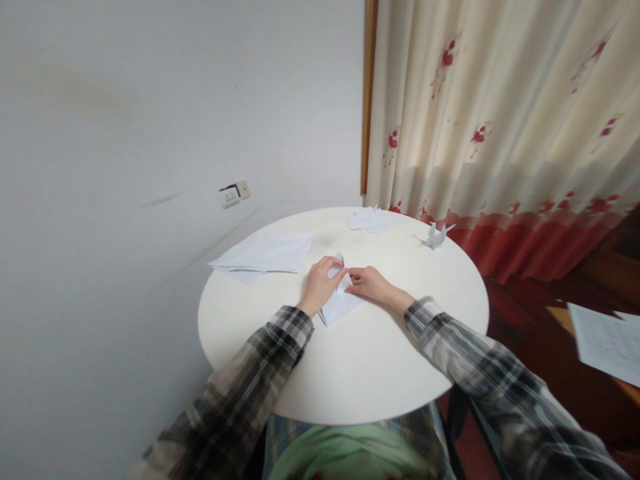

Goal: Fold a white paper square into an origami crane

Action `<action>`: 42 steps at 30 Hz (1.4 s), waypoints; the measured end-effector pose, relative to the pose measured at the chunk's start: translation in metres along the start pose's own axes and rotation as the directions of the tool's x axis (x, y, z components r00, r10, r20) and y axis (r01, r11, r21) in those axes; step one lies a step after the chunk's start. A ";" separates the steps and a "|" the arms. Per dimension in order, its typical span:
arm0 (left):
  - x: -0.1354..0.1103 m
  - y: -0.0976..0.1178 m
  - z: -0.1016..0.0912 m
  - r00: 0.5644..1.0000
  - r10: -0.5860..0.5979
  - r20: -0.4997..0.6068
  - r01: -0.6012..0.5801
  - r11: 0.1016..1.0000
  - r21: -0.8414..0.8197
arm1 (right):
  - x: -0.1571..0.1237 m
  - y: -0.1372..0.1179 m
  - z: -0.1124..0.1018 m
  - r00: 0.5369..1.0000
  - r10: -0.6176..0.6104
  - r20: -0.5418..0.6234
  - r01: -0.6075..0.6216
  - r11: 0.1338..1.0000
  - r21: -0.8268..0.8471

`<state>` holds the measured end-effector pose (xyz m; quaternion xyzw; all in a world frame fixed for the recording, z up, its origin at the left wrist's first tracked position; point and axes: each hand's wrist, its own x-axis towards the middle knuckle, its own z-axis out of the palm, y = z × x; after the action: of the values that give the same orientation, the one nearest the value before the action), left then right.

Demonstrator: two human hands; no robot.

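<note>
A partly folded sheet of white paper [341, 308] lies on the round white table [345, 380] in front of me. My left hand [323, 280] grips its upper left part, thumb and fingers closed round a raised, curled flap. From the right, my right hand [369, 283] pinches the same paper near its middle, fingertips almost meeting the left thumb. Below the hands, the paper's lower corner points toward me, and a loose layer shows at its left edge. The fingers cover part of the folds.
A stack of white paper [265, 252] lies at the table's left. Further back are small paper pieces [371, 220], and a folded paper crane [436, 236] stands at the right edge. A wall with a socket [229, 196] is on the left; a curtain [500, 133] hangs behind.
</note>
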<state>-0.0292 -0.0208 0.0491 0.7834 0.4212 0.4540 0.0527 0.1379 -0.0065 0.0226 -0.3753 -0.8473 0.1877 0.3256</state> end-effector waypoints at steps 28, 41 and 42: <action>0.003 -0.008 0.001 0.987 -0.145 -0.069 0.120 0.953 -0.276 | 0.001 -0.007 -0.005 0.998 0.062 0.003 -0.062 0.998 0.033; 0.004 -0.014 0.005 0.962 -0.270 -0.026 0.230 0.862 -0.451 | 0.000 -0.007 -0.005 0.998 0.062 0.022 -0.062 0.998 -0.001; 0.005 -0.014 0.005 0.961 -0.276 -0.019 0.236 0.854 -0.464 | 0.000 -0.008 -0.005 0.998 0.062 0.022 -0.062 0.998 -0.009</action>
<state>-0.0332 -0.0072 0.0430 0.6657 0.4047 0.5622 0.2776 0.1376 -0.0109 0.0308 -0.4006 -0.8396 0.1986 0.3085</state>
